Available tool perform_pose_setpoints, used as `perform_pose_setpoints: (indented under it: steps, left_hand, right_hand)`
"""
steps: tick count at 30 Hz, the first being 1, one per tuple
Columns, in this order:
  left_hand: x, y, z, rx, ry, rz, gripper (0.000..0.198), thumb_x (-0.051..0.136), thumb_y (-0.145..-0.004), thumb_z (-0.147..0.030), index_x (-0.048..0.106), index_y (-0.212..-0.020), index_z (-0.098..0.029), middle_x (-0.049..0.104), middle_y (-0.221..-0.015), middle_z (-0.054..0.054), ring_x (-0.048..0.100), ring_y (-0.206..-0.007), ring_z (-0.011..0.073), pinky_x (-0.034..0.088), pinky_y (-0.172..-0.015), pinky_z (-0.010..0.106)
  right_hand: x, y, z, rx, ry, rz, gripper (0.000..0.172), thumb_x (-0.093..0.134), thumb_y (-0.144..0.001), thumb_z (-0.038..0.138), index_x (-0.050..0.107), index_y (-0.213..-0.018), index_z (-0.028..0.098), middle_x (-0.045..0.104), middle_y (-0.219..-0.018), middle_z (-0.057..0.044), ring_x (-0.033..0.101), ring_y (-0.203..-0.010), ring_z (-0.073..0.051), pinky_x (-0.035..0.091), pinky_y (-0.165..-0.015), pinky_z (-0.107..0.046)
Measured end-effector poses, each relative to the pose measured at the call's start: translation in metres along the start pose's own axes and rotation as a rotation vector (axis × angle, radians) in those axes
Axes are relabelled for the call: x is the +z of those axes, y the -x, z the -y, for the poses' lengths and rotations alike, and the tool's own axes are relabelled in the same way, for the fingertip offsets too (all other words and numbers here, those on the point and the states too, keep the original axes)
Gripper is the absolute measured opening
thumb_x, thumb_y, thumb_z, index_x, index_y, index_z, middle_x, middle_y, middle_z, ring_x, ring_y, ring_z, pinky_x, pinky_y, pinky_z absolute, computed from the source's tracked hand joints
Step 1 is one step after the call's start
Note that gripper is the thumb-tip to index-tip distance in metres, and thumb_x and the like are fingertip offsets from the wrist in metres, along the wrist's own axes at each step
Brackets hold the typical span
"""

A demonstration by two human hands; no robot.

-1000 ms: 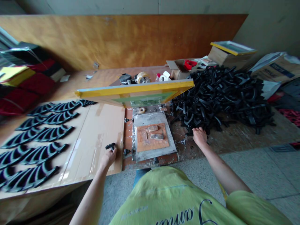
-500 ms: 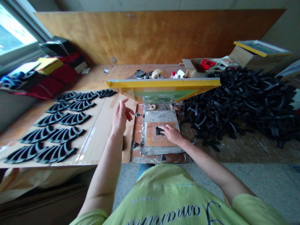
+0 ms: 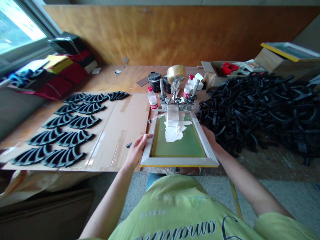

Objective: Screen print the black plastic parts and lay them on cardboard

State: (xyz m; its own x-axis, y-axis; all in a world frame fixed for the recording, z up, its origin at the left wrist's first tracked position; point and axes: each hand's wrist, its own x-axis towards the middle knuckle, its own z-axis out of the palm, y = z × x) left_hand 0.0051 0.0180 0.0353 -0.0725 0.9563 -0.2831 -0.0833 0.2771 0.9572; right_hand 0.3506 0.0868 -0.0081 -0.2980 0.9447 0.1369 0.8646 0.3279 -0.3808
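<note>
A screen printing frame (image 3: 180, 162) lies lowered in front of me, with a green mesh (image 3: 186, 150) and a patch of white ink (image 3: 172, 133) on it. My left hand (image 3: 138, 149) is closed on the frame's left edge, thumb on top. At the right edge my right hand (image 3: 209, 137) grips the frame, its fingers mostly hidden behind the rim. A squeegee-like pale block (image 3: 173, 115) rests at the mesh's far end, under the metal clamp (image 3: 177, 105). The base plate and the small black part on it are hidden below the frame.
Rows of black curved parts (image 3: 75, 138) lie on cardboard (image 3: 110, 133) at left. A big heap of black parts (image 3: 260, 110) covers the right. Behind the frame stand bottles (image 3: 152, 99), dark tubs (image 3: 154, 82) and a tape roll (image 3: 176, 73). A small dark object (image 3: 129, 145) lies by my left hand.
The frame has swung down from its raised position over the plate. My left hand has gone from open in the air to the frame's left edge; my right hand has left the black part.
</note>
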Motion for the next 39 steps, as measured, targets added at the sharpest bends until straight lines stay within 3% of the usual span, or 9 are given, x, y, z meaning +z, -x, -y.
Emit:
perform_pose_setpoints:
  steps: [3, 6, 8, 11, 16, 22, 27, 32, 39]
  left_hand:
    - [-0.002, 0.004, 0.045, -0.116, -0.045, 0.008, 0.073, 0.075, -0.072, -0.054, 0.06, -0.135, -0.021, 0.066, -0.071, 0.0, 0.055, -0.055, 0.0136, 0.038, -0.048, 0.022]
    - [-0.002, -0.005, 0.075, -0.11, -0.196, -0.048, 0.072, 0.073, -0.075, -0.045, 0.055, -0.141, -0.023, 0.064, -0.065, -0.002, 0.055, -0.053, 0.0137, 0.038, -0.05, 0.022]
    - [-0.004, -0.012, 0.086, -0.088, -0.302, -0.053, 0.067, 0.07, -0.078, -0.042, 0.054, -0.141, -0.024, 0.064, -0.065, -0.002, 0.057, -0.055, 0.0147, 0.041, -0.053, 0.023]
    - [-0.009, -0.019, 0.096, -0.056, -0.427, -0.017, 0.064, 0.064, -0.083, -0.042, 0.052, -0.143, -0.024, 0.065, -0.067, -0.002, 0.059, -0.06, 0.0158, 0.044, -0.058, 0.024]
    - [-0.013, -0.021, 0.108, -0.04, -0.513, -0.021, 0.06, 0.059, -0.086, -0.048, 0.055, -0.14, -0.021, 0.069, -0.074, 0.001, 0.062, -0.066, 0.0174, 0.046, -0.062, 0.026]
    - [-0.012, -0.02, 0.109, -0.011, -0.53, -0.04, 0.059, 0.058, -0.087, -0.049, 0.057, -0.138, -0.021, 0.068, -0.075, 0.001, 0.061, -0.067, 0.0172, 0.045, -0.061, 0.025]
    - [-0.01, -0.018, 0.105, 0.002, -0.473, -0.042, 0.06, 0.06, -0.085, -0.048, 0.058, -0.137, -0.018, 0.068, -0.074, 0.002, 0.061, -0.067, 0.0169, 0.044, -0.059, 0.025]
    - [-0.008, -0.014, 0.099, -0.032, -0.375, -0.051, 0.062, 0.065, -0.081, -0.049, 0.061, -0.134, -0.017, 0.064, -0.067, 0.0, 0.058, -0.061, 0.0159, 0.043, -0.056, 0.024]
    - [-0.01, -0.005, 0.065, -0.069, -0.188, 0.078, 0.083, 0.068, -0.078, -0.056, 0.045, -0.148, -0.018, 0.063, -0.068, -0.002, 0.05, -0.051, 0.011, 0.033, -0.047, 0.021]
  right_hand:
    - [-0.023, -0.021, -0.007, 0.182, 0.074, -0.165, 0.034, 0.05, -0.096, 0.026, 0.068, -0.121, 0.014, 0.068, -0.108, -0.012, 0.065, -0.093, -0.022, 0.052, -0.083, -0.033]
    - [-0.024, -0.052, 0.027, -0.003, 0.086, -0.205, 0.061, 0.068, -0.087, 0.036, 0.051, -0.142, 0.018, 0.051, -0.138, -0.015, 0.052, -0.124, -0.031, 0.046, -0.102, -0.044]
    - [-0.013, -0.067, 0.059, -0.151, 0.119, -0.13, 0.067, 0.075, -0.081, 0.037, 0.051, -0.14, 0.016, 0.05, -0.137, -0.017, 0.049, -0.125, -0.033, 0.044, -0.103, -0.047]
    - [0.008, -0.066, 0.091, -0.213, 0.18, 0.072, 0.032, 0.07, -0.085, 0.027, 0.064, -0.114, 0.015, 0.064, -0.111, -0.014, 0.058, -0.107, -0.029, 0.048, -0.091, -0.041]
    - [0.021, -0.021, 0.09, -0.333, 0.201, 0.26, 0.023, 0.051, -0.088, 0.007, 0.069, -0.099, 0.016, 0.07, -0.098, -0.009, 0.063, -0.094, -0.022, 0.047, -0.078, -0.031]
    - [0.002, -0.014, 0.079, -0.511, 0.12, 0.413, 0.015, 0.061, -0.083, 0.012, 0.071, -0.092, 0.02, 0.072, -0.093, -0.004, 0.064, -0.089, -0.019, 0.043, -0.072, -0.026]
    - [0.02, -0.01, 0.084, -0.379, 0.113, 0.188, 0.017, 0.058, -0.086, 0.01, 0.071, -0.095, 0.017, 0.072, -0.096, -0.008, 0.064, -0.092, -0.021, 0.045, -0.074, -0.029]
    - [0.028, 0.011, 0.079, -0.459, 0.075, 0.225, 0.02, 0.057, -0.087, 0.011, 0.071, -0.101, 0.019, 0.072, -0.098, -0.005, 0.066, -0.087, -0.018, 0.047, -0.072, -0.027]
    - [-0.013, -0.07, 0.085, -0.206, 0.069, -0.01, 0.054, 0.069, -0.087, 0.033, 0.055, -0.139, 0.032, 0.071, -0.112, -0.003, 0.067, -0.093, -0.02, 0.05, -0.078, -0.03]
